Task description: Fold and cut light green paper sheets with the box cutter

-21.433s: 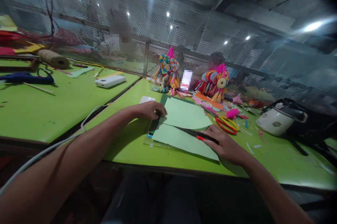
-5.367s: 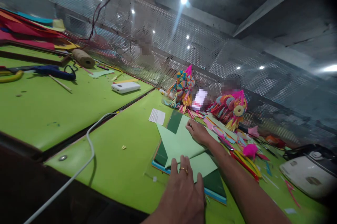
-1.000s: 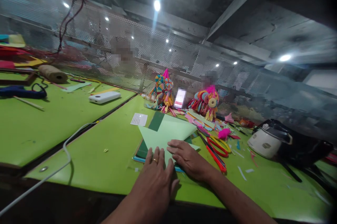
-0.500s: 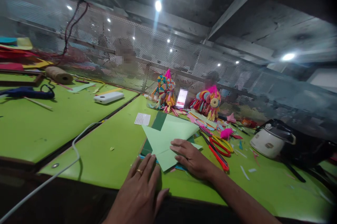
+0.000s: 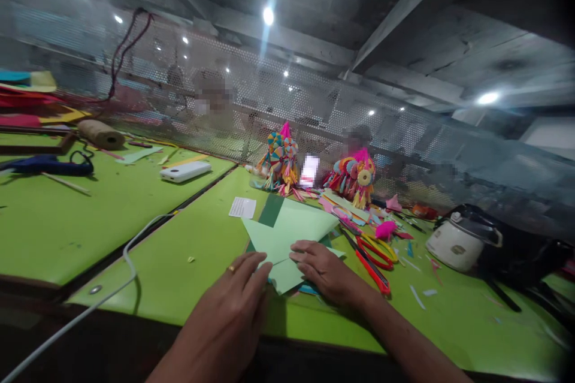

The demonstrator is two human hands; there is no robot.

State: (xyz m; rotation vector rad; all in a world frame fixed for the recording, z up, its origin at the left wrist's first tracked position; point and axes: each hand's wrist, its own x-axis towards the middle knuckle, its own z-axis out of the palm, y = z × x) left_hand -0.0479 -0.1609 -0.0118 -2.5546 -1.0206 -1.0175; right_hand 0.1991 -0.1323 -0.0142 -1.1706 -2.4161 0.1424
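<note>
A light green sheet of paper [image 5: 274,242], creased and with pointed corners, lies on a dark green board [image 5: 271,210] near the table's front. My left hand [image 5: 236,299], a gold ring on one finger, has its fingers bent and drawn together at the paper's lower left edge; its thumb is mostly hidden. My right hand [image 5: 321,269] rests on the paper's right part, fingers stretched out and pressing down. Just right of that hand lie red-and-black scissors [image 5: 374,266] with another yellow-handled pair [image 5: 384,248].
Tasselled paper ornaments [image 5: 282,155] and a lit phone [image 5: 309,171] stand at the back. A white cooker [image 5: 456,245] is at right among paper scraps. Leftward are a power bank [image 5: 185,171], white cable [image 5: 130,257], twine roll [image 5: 101,134] and blue glue gun [image 5: 49,164].
My left hand has gone from lying flat below the paper to bent fingers at its lower left edge. My right hand stays in nearly the same place.
</note>
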